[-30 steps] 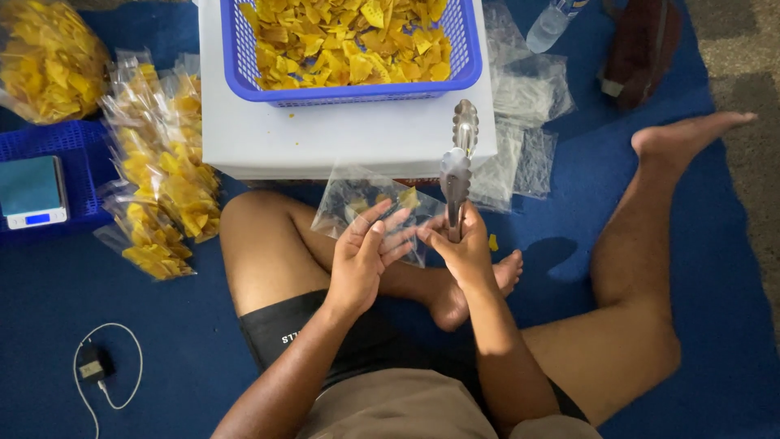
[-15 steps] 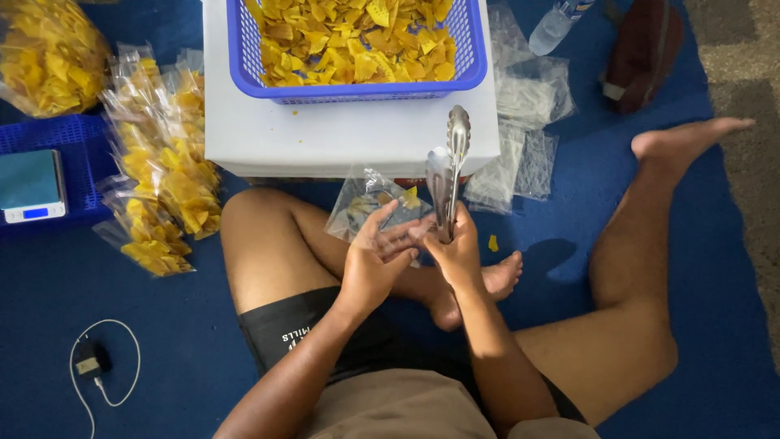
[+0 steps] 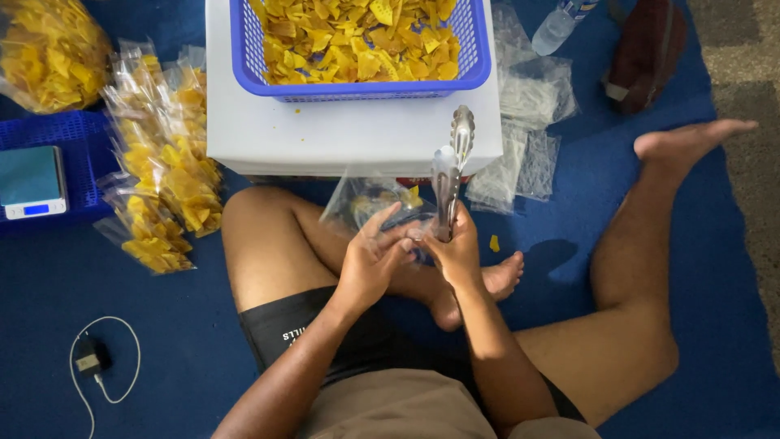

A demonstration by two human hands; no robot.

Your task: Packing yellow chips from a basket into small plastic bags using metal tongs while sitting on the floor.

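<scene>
The person sits on a blue mat [image 3: 666,341] with legs folded, both hands held together over the lap, just in front of the near edge of a white box [image 3: 325,134]. The right hand [image 3: 457,254] is closed around the handle end of a pair of metal tongs [image 3: 449,175], which point upward and away from the body, with the tips standing slightly apart above the near right corner of the box. The left hand [image 3: 370,264] has its fingers partly extended and rests against the right hand, touching a clear plastic bag [image 3: 370,199] that holds a few yellow chips; the bag lies between the hands and the near edge of the box. A blue basket [image 3: 366,49] filled with yellow chips sits on top of the box, at its far edge. Filled chip bags [image 3: 162,162] are piled on the mat to the left of the box, beside a digital scale [image 3: 31,183] on a blue tray. Empty clear bags [image 3: 528,122] lie on the mat to the right of the box. A charger with a white cable [image 3: 93,362] lies near the left edge of the mat
</scene>
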